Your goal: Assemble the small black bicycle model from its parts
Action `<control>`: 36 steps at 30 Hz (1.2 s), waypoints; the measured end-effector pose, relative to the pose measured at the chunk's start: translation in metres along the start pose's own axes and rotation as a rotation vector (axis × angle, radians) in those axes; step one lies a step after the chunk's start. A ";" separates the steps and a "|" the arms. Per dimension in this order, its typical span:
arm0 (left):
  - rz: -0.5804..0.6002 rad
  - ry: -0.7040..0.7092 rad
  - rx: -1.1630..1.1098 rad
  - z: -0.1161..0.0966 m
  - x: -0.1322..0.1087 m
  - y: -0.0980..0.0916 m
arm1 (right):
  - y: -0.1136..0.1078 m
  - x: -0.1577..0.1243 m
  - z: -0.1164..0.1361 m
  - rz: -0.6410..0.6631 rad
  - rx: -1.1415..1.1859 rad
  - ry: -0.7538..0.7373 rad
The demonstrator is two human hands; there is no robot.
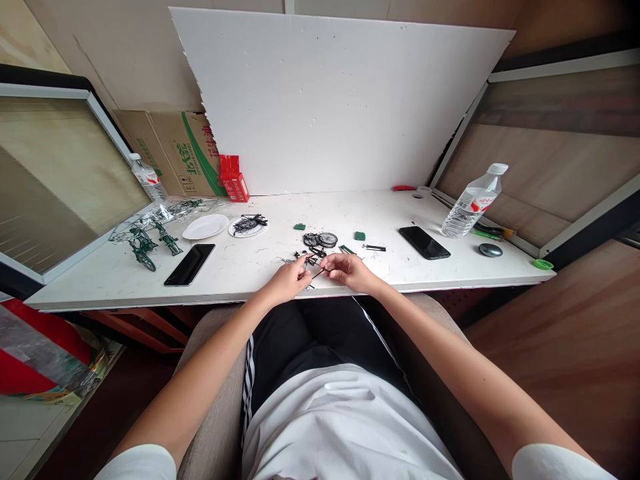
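My left hand and my right hand meet at the front edge of the white table. Both pinch a small thin black plastic part between their fingertips. Just beyond them lie small black wheels and several loose black pieces. Small green pieces lie a little farther back.
Two black phones lie left and right. White plates, green model figures, a cardboard box and a red box sit left. A water bottle stands right; a white board leans behind.
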State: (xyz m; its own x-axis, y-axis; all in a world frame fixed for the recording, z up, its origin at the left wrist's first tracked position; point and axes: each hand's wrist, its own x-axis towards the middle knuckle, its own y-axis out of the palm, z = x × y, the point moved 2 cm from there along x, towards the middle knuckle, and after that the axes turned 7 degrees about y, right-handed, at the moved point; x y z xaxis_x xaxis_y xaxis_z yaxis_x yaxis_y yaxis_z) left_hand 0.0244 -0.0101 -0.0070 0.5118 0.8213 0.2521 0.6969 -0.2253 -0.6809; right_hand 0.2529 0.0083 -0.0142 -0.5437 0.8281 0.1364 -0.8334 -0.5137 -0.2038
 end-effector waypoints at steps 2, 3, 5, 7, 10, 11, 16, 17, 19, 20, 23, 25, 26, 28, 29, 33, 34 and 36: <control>-0.004 0.002 0.004 -0.001 0.000 0.000 | 0.001 0.000 0.001 -0.013 -0.008 -0.006; -0.007 0.003 0.006 -0.001 0.000 0.001 | 0.001 -0.001 0.001 -0.019 -0.015 -0.008; -0.011 0.004 0.015 -0.002 0.000 0.001 | 0.002 -0.001 0.002 -0.028 -0.027 -0.008; -0.013 0.004 0.027 -0.003 0.000 0.001 | 0.002 -0.001 0.002 -0.042 -0.034 -0.007; -0.011 -0.005 0.021 -0.004 -0.001 -0.001 | 0.002 -0.002 0.002 -0.067 -0.048 -0.015; -0.009 -0.010 0.010 -0.003 -0.001 -0.001 | 0.003 -0.002 0.002 -0.073 -0.055 -0.023; -0.008 -0.015 -0.043 0.001 -0.001 -0.002 | 0.006 -0.005 0.006 -0.098 -0.099 -0.051; -0.007 -0.012 -0.045 0.002 -0.001 -0.001 | 0.006 -0.006 0.007 -0.106 -0.111 -0.052; -0.007 -0.008 -0.045 0.003 0.000 0.000 | 0.008 -0.007 0.009 -0.125 -0.141 -0.059; -0.008 -0.007 -0.044 0.003 0.000 0.000 | 0.009 -0.007 0.010 -0.134 -0.157 -0.065; -0.009 -0.007 -0.039 0.003 -0.001 0.001 | 0.010 -0.008 0.011 -0.149 -0.181 -0.078; -0.008 -0.005 -0.039 0.002 -0.001 0.000 | 0.010 -0.007 0.010 -0.148 -0.178 -0.078; -0.009 -0.003 -0.038 0.001 -0.001 0.000 | 0.010 -0.007 0.009 -0.148 -0.173 -0.076; -0.010 -0.001 -0.034 0.000 -0.001 0.000 | 0.009 -0.007 0.008 -0.146 -0.157 -0.067; -0.009 -0.001 -0.030 -0.002 -0.001 0.000 | 0.009 -0.007 0.007 -0.145 -0.148 -0.061; -0.017 -0.007 0.015 -0.005 -0.001 0.000 | 0.008 -0.006 0.004 -0.157 -0.128 -0.045; -0.020 -0.009 0.025 -0.006 -0.001 0.000 | 0.008 -0.006 0.004 -0.163 -0.126 -0.046; -0.024 -0.016 0.036 -0.007 -0.002 0.000 | 0.008 -0.007 0.004 -0.173 -0.118 -0.046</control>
State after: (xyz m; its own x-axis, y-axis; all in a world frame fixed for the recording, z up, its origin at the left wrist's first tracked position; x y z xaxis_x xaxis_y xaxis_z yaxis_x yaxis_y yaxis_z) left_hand 0.0274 -0.0153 -0.0028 0.4869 0.8344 0.2583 0.6906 -0.1866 -0.6988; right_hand 0.2496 -0.0019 -0.0130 -0.3998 0.8891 0.2227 -0.8989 -0.3328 -0.2850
